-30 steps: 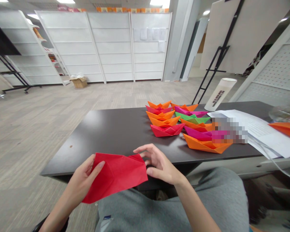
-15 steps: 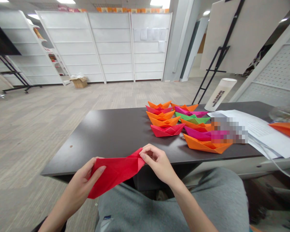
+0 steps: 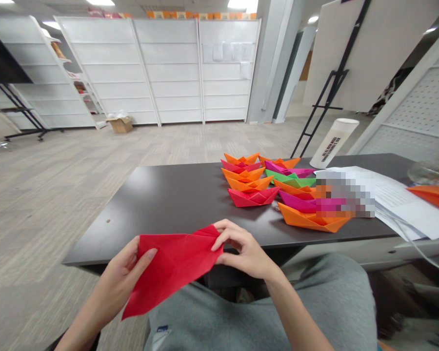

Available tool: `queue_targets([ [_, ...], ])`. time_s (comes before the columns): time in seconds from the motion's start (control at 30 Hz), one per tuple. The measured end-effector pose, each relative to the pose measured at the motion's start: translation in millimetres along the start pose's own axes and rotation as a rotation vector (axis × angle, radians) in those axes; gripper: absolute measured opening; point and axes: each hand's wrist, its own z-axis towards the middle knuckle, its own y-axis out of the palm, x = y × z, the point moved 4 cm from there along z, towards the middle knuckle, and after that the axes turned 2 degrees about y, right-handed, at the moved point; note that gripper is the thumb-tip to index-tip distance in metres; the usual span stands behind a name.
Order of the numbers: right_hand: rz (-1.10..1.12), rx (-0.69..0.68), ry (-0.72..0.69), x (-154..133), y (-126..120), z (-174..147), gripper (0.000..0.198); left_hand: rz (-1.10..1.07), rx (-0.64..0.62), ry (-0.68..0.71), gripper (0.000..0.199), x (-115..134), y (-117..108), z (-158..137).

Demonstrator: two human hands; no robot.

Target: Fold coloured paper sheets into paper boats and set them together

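A red sheet of folded paper (image 3: pixel 175 265) is stretched between my two hands, above my lap at the table's front edge. My left hand (image 3: pixel 122 275) pinches its left side, thumb on the face towards me and the other fingers behind. At the right end, my right hand (image 3: pixel 239 248) grips the paper with curled fingers over the upper corner and the thumb lower down. Creases show near that right end. Beyond my hands, folded paper boats stand in two columns, among them a red boat (image 3: pixel 254 197) and an orange boat (image 3: pixel 312 218).
The dark table (image 3: pixel 161 195) spans the view. On its right are a white cylinder (image 3: pixel 334 143) with printed text, white paper sheets (image 3: pixel 406 200), a pale cable (image 3: pixel 417 236) and an orange folded paper (image 3: pixel 433 197). An easel (image 3: pixel 325 97) stands behind.
The red paper has opened out into a broader sheet, its lower left corner now hanging lower. My right hand has shifted its grip, with the fingers spread further round the right end.
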Motion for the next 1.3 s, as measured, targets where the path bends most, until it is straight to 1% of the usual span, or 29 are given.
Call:
queue_targets([
  [0.03, -0.035, 0.066, -0.018, -0.1, -1.2, 1.1, 0.008, 0.01, -0.008, 0.004, 0.031, -1.3, 0.0, -0.1],
  [0.13, -0.179, 0.256, -0.095, -2.3, -3.4, 1.9, 0.014, 0.019, 0.0, 0.024, 0.031, -4.2, -0.6, -0.3],
  [0.2, -0.266, 0.336, -0.142, -4.5, -2.7, 0.5, 0.013, 0.0, 0.036, 0.021, 0.044, -5.4, -2.3, -0.5],
  [0.23, -0.295, 0.356, -0.162, -5.5, -1.8, -0.4, 0.012, -0.003, 0.055, 0.019, 0.052, -5.2, -3.4, -0.6],
  [0.27, -0.316, 0.367, -0.179, -6.5, -0.7, -1.3, 0.011, 0.006, 0.065, 0.024, 0.055, -4.2, -4.3, -0.7],
  [0.3, -0.329, 0.375, -0.192, -7.2, 0.4, -2.1, 0.01, 0.032, 0.057, 0.04, 0.051, -2.2, -4.6, -0.8],
  [0.37, -0.34, 0.4, -0.208, -8.4, 1.6, -3.6, 0.009, 0.117, 0.008, 0.119, 0.03, 5.2, -3.8, -1.3],
  [0.4, -0.346, 0.424, -0.215, -8.8, 1.6, -4.3, 0.009, 0.156, -0.021, 0.168, 0.023, 9.7, -2.9, -1.8],
  [0.47, -0.356, 0.48, -0.223, -9.4, 1.0, -5.3, 0.009, 0.203, -0.071, 0.257, 0.019, 17.7, -0.9, -3.3],
  [0.53, -0.343, 0.505, -0.209, -8.8, 0.8, -4.8, 0.009, 0.218, -0.099, 0.303, 0.016, 22.5, 1.2, -4.8],
  [0.63, -0.239, 0.468, -0.124, -4.0, 2.6, -1.1, 0.014, 0.255, -0.15, 0.318, 0.016, 23.7, 5.5, -5.9],
  [0.8, 0.059, 0.405, 0.036, 8.5, 8.2, 4.6, 0.017, 0.308, -0.168, 0.295, 0.019, 19.4, 6.9, -4.5],
  [0.87, 0.121, 0.389, 0.086, 13.4, 10.1, 5.7, 0.019, 0.321, -0.166, 0.277, 0.02, 17.1, 5.8, -4.3],
  [0.97, 0.155, 0.402, 0.126, 18.1, 9.9, 5.6, 0.023, 0.322, -0.167, 0.252, 0.021, 13.7, 4.6, -4.6],
  [1.07, 0.072, 0.382, 0.095, 14.7, 8.1, 4.9, 0.018, 0.301, -0.165, 0.217, 0.021, 9.7, 3.8, -4.7],
  [1.2, -0.177, 0.267, 0.011, 1.0, 8.0, 4.5, 0.014, 0.25, -0.153, 0.166, 0.021, 3.7, 2.5, -3.4],
  [1.3, -0.234, 0.162, 0.0, -3.0, 11.1, 5.3, 0.013, 0.227, -0.117, 0.135, 0.022, -0.7, 1.6, -1.2],
])
